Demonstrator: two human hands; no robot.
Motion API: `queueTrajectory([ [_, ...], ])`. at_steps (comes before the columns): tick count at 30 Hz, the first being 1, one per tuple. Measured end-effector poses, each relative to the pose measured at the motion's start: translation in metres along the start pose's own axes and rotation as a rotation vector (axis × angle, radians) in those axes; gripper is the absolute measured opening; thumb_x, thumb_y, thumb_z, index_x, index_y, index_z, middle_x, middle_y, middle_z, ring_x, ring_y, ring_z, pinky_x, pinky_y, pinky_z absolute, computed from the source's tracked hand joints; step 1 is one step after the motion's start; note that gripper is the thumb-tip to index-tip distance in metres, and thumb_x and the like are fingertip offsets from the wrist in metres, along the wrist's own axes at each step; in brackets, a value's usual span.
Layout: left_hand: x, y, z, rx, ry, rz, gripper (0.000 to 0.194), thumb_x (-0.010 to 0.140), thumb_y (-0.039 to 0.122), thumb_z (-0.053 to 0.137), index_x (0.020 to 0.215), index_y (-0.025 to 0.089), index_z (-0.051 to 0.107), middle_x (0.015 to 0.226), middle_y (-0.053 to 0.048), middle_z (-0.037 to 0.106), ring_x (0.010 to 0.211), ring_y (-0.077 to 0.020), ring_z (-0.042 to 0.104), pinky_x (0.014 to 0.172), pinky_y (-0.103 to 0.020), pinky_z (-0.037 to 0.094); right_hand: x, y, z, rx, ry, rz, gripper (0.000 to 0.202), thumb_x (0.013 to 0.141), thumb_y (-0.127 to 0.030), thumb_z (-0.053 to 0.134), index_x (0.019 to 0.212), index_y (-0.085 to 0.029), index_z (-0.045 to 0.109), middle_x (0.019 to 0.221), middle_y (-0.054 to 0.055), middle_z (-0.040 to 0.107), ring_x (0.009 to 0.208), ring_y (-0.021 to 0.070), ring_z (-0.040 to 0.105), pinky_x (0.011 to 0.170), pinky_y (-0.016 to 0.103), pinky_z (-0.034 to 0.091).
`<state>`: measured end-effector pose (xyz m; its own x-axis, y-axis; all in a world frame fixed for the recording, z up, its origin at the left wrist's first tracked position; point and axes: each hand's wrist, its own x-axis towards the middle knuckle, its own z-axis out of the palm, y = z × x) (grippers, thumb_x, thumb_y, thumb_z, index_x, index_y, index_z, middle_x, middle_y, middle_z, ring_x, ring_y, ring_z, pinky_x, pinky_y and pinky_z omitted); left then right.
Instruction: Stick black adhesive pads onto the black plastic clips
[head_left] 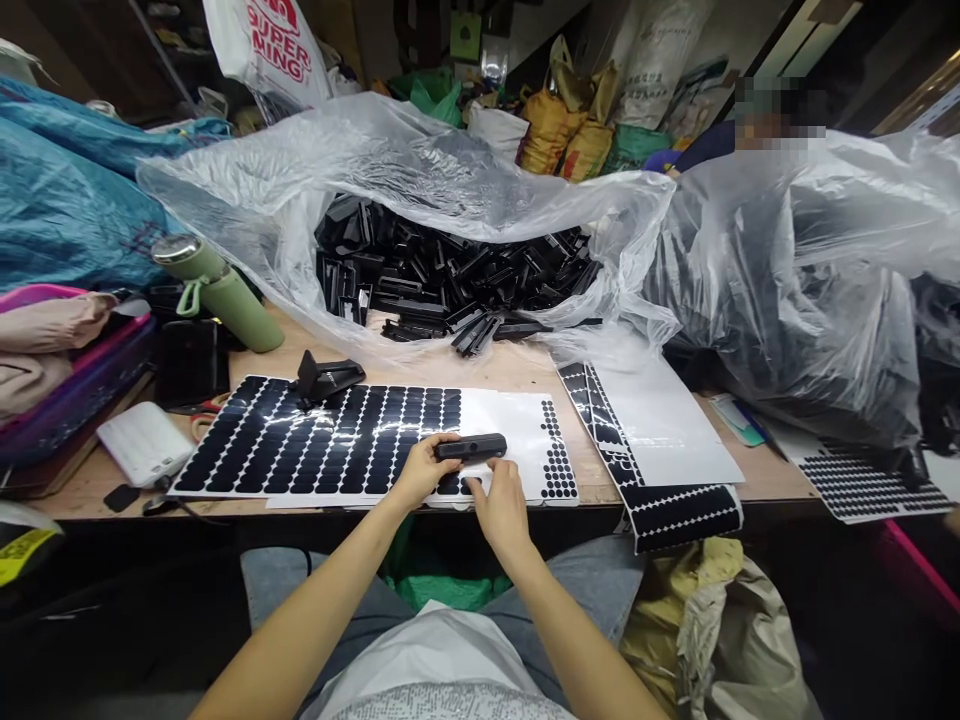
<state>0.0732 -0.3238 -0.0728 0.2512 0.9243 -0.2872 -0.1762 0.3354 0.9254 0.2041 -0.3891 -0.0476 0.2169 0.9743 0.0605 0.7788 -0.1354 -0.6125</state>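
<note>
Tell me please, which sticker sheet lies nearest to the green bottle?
The leftmost sheet, bearing oblong black stickers; the others lie farther right of the bottle.

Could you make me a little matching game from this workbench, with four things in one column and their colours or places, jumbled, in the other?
Things:
1. Flask
2. Heaped black parts
3. Long black part
4. Small black discs

Colours or places:
A. In rows on white backing, right of both hands
B. Green, with a silvery lid
C. In the opening of the clear plastic
D. Pinched at one end by the left hand, near the right hand

Right pairs: 1-B, 2-C, 3-D, 4-A
</note>
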Motion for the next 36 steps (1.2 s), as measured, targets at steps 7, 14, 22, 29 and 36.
queueTrajectory([
  [7,0.003,-0.004,-0.001,-0.033,0.005,0.01,0.041,0.054,0.01,0.072,0.093,0.013,0.059,0.085,-0.002,0.062,0.075,-0.0152,0.062,0.077,-0.037,0.051,0.036,-0.006,-0.008,-0.326,-0.015,-0.303,0.013,0.084,-0.021,0.044,0.086,-0.015,0.056,0.086,0.009,0.057,0.083,0.0206,0.05,0.073,0.032,0.041],
  [14,0.002,-0.003,0.001,-0.022,0.026,0.019,0.038,0.054,0.008,0.07,0.092,0.012,0.06,0.085,-0.002,0.061,0.073,-0.0131,0.061,0.075,-0.034,0.052,0.041,-0.012,-0.006,-0.593,-0.15,-0.44,0.018,0.079,-0.005,0.042,0.08,-0.009,0.059,0.078,0.013,0.058,0.077,0.0233,0.053,0.065,0.033,0.04],
  [22,0.001,-0.001,0.001,0.035,0.036,0.054,0.04,0.055,0.011,0.07,0.094,0.012,0.061,0.084,-0.004,0.064,0.076,-0.0155,0.061,0.075,-0.034,0.051,0.041,-0.019,-0.004,-0.662,-0.192,-0.464,0.022,0.08,-0.005,0.038,0.081,-0.007,0.059,0.077,0.015,0.058,0.075,0.0238,0.054,0.061,0.033,0.04],
  [29,0.002,-0.008,-0.002,0.111,0.046,0.096,0.039,0.055,0.011,0.069,0.094,0.013,0.063,0.091,-0.006,0.064,0.084,-0.0192,0.061,0.079,-0.035,0.049,0.042,-0.022,-0.001,-0.688,-0.208,-0.427,0.023,0.08,-0.003,0.037,0.081,-0.005,0.06,0.075,0.016,0.059,0.074,0.024,0.055,0.06,0.033,0.041],
  [36,0.003,-0.015,-0.004,0.157,0.047,0.127,0.039,0.058,0.013,0.067,0.097,0.014,0.062,0.09,-0.006,0.065,0.079,-0.0187,0.062,0.077,-0.037,0.05,0.044,-0.016,-0.012,-0.657,-0.226,-0.431,0.019,0.08,-0.005,0.042,0.082,-0.01,0.059,0.081,0.013,0.059,0.079,0.0223,0.054,0.064,0.031,0.042],
])
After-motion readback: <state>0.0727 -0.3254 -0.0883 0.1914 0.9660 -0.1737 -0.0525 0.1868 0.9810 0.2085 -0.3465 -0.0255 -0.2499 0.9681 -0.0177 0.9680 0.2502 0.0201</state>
